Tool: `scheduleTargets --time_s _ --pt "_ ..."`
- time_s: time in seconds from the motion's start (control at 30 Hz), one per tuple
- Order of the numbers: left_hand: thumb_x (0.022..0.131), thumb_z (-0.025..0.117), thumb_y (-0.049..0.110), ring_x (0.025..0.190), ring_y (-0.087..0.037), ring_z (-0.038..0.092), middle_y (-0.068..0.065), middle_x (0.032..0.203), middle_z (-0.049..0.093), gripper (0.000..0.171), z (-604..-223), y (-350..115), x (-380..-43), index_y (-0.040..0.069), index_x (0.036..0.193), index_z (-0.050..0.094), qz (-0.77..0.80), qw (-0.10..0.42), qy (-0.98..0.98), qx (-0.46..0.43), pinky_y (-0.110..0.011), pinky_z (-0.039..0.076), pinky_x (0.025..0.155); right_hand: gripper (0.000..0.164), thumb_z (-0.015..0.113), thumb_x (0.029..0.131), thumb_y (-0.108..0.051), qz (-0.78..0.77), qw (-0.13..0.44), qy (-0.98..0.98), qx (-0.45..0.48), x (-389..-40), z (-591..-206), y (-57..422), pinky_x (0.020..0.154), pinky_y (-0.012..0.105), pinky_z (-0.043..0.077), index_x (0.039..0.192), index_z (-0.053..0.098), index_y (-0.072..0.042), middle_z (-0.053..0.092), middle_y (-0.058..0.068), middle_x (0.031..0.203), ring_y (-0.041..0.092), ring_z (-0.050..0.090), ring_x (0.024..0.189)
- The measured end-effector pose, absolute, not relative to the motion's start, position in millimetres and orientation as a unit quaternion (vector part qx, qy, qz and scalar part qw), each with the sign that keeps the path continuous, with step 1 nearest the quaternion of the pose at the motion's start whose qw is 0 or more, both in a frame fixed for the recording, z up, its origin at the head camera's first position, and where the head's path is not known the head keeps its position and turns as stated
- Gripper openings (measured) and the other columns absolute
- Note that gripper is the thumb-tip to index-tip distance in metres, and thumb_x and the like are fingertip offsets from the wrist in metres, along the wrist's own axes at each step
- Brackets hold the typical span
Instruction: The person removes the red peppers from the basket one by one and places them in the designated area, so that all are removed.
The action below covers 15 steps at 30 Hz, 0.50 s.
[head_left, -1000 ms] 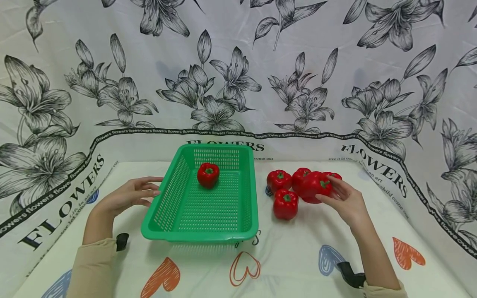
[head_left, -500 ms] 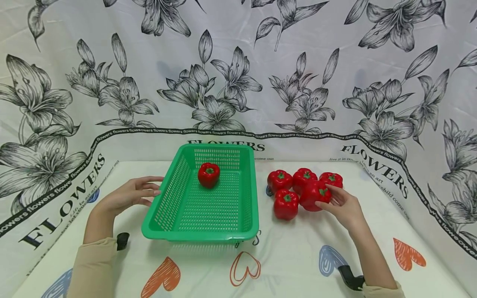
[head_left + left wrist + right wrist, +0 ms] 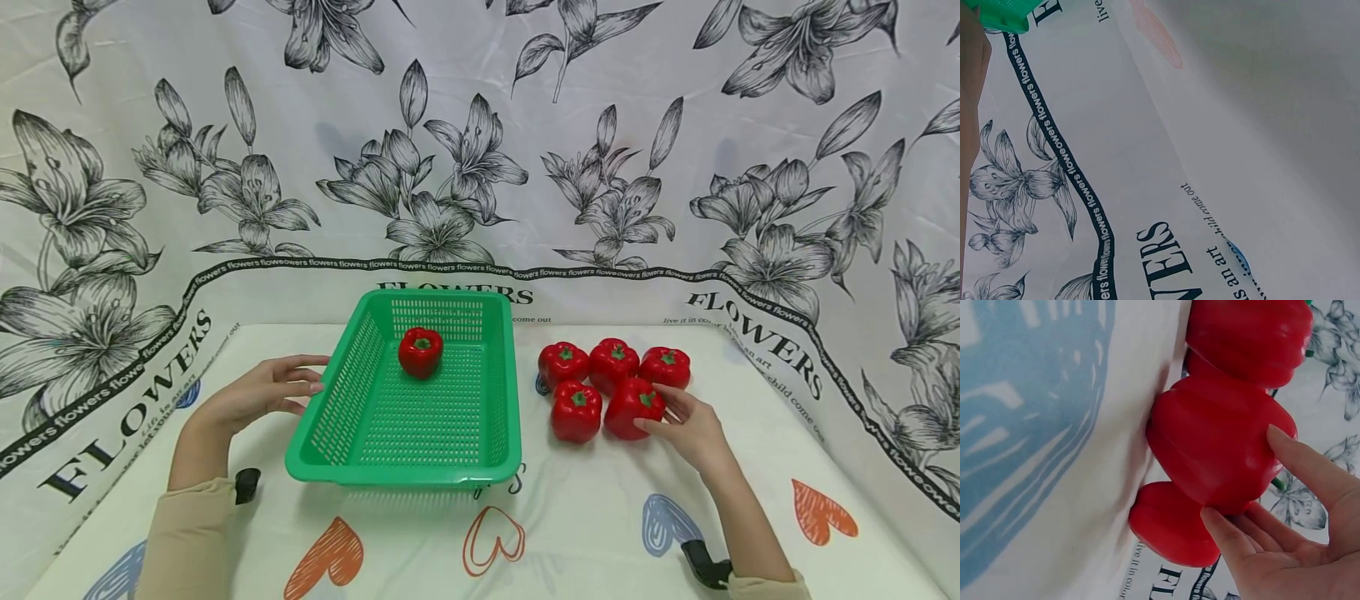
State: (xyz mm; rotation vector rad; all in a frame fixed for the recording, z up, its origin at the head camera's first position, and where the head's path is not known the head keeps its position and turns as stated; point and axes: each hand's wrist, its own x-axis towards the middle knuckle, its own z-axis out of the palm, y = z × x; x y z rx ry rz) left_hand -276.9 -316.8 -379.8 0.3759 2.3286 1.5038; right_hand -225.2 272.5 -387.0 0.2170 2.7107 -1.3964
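My right hand (image 3: 692,427) has thumb and fingertips on opposite sides of a red bell pepper (image 3: 630,410), which rests on the cloth. In the right wrist view, the thumb and a fingertip of that hand (image 3: 1300,534) press against the glossy pepper (image 3: 1216,440). Beside the green plastic basket (image 3: 322,471), my left hand (image 3: 258,392) has loosely bent fingers at the left rim; whether they touch it is unclear. Inside the basket sits one red bell pepper (image 3: 420,353). The left wrist view catches only a sliver of the hand (image 3: 971,87) and a basket corner (image 3: 1010,17).
More red bell peppers stand close around the held one: one to its left (image 3: 576,412), and a back row with left (image 3: 563,364), middle (image 3: 613,363) and right (image 3: 666,367) peppers. A flower-printed cloth (image 3: 570,533) covers the table and rises as a backdrop.
My right hand has brought its bell pepper down and toward me, out from in front of the back right pepper, onto the cloth. The left hand and basket have not visibly moved.
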Motion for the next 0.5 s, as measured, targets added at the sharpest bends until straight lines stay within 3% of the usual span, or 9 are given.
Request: scheduleTargets --time_s 0.5 --pt "0.096 0.061 0.017 0.099 -0.009 0.066 0.002 0.115 0.062 0.065 -379.5 -316.4 -277.0 0.001 0.151 0.029 0.526 0.170 0.824 0.126 -0.035 0.058 0.081 0.076 0.070 0.089 -0.021 -0.463 0.039 0.884 0.060 -227.3 -390.4 267.6 0.108 0.052 0.039 0.152 0.030 -0.005 0.031 0.025 0.156 0.047 0.029 0.143"
